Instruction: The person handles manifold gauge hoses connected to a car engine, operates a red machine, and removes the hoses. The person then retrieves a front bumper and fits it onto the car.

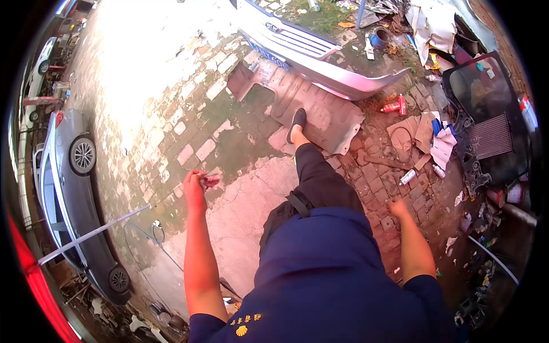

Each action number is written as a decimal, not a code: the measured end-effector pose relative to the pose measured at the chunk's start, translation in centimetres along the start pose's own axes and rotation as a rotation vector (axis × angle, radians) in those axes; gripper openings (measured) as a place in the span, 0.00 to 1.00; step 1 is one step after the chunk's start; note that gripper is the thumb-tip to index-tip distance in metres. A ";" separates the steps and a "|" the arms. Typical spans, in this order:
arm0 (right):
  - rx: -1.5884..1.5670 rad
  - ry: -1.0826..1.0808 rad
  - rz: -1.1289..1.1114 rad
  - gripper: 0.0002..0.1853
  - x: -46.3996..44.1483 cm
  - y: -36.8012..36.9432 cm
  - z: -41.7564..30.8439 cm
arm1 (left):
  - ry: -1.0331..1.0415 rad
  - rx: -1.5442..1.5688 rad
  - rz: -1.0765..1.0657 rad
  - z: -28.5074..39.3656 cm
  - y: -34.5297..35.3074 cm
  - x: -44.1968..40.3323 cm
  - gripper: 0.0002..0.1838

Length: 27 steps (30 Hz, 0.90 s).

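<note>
My left hand [196,180] is stretched forward over the paving, its fingers closed on a small crumpled reddish cloth [211,181]. On the other side, my right hand [396,207] hangs low beside my body with its fingers curled; whatever they hold, if anything, is too small to make out. One foot in a dark shoe [298,119] is on a worn metal panel [323,114] lying on the bricks. Beyond that panel sits a silver car bumper [320,71] with a grille and a blue plate.
A grey car [71,171] stands at the left, near a pale pole [97,231] and a thin hose [166,251]. Red cans [394,106], flattened cardboard [409,137], a white spray can [407,177] and a dark framed panel with a radiator [492,137] lie at the right.
</note>
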State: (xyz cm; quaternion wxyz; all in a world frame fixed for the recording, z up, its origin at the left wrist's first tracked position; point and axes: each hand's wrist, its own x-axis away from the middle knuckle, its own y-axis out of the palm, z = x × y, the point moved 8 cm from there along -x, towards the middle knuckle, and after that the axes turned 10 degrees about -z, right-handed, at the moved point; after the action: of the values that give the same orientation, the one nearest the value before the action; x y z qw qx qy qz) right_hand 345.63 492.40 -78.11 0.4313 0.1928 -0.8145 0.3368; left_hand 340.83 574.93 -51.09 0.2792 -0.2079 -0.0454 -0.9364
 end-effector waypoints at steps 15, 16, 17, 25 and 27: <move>-0.475 -0.340 -0.136 0.19 -19.9 -2.2 -55.6 | -0.619 -0.634 -0.129 1.6 0.9 -26.6 0.15; -0.465 -0.379 -0.131 0.20 -20.7 -2.9 -57.3 | -0.591 -0.719 -0.156 3.2 1.2 -28.5 0.15; -0.477 -0.371 -0.115 0.20 -21.9 -3.8 -58.5 | -0.582 -0.713 -0.150 4.1 1.6 -30.6 0.16; -0.619 -0.206 0.025 0.19 -33.2 -6.3 -61.9 | -0.430 -0.793 -0.322 7.6 10.0 -51.6 0.19; -0.706 -0.186 0.129 0.21 -35.4 -6.8 -63.5 | -0.414 -0.669 -0.293 6.9 12.2 -58.6 0.18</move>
State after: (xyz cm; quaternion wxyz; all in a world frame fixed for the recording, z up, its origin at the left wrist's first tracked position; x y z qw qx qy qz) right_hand 405.72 533.89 -79.53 0.3734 0.0102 -0.9266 0.0429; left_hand 394.33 595.65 -69.53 0.0452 -0.4621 0.1769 -0.8678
